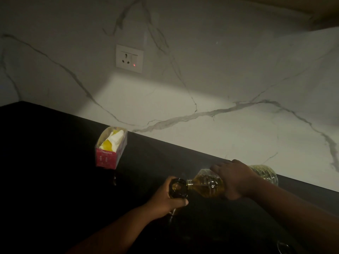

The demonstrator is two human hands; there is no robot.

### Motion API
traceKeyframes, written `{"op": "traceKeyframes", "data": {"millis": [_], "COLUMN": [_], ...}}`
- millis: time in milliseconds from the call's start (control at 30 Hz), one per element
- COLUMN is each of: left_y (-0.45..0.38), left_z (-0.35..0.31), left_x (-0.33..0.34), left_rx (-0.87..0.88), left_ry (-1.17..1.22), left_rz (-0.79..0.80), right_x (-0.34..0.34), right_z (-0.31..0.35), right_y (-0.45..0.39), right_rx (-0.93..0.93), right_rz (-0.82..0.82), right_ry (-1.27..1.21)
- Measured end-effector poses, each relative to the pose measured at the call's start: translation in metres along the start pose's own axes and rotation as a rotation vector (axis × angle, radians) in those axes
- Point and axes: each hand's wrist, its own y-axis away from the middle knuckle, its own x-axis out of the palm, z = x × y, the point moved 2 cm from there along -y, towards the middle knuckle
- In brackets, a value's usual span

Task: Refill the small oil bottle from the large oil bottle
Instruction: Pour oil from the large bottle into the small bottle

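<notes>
The large clear oil bottle (207,186) lies tipped almost level above the black counter, its neck pointing left and yellow oil pooled toward the mouth. My right hand (234,178) grips it from above round its middle. Its mouth sits at the round open top of the small dark bottle (178,188), which stands upright on the counter. My left hand (169,197) is wrapped round the small bottle just under its rim, so most of its body is hidden.
A pink open box (110,151) holding white and yellow paper stands on the black counter (55,162) to the far left. A marble wall with a socket (129,58) rises behind. A glass rim (283,247) shows at the lower right edge.
</notes>
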Motion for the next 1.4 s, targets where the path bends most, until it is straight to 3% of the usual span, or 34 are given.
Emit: {"op": "traceKeyframes", "data": {"millis": [1400], "left_y": [0.0019], "left_z": [0.0034], "left_x": [0.0010], "left_rx": [0.038], "left_ry": [0.024], "left_rz": [-0.020], "right_x": [-0.0054], "right_z": [0.0059], "right_y": [0.0025], "right_rx": [0.013], "right_rz": [-0.004], "right_ry": [0.027]}}
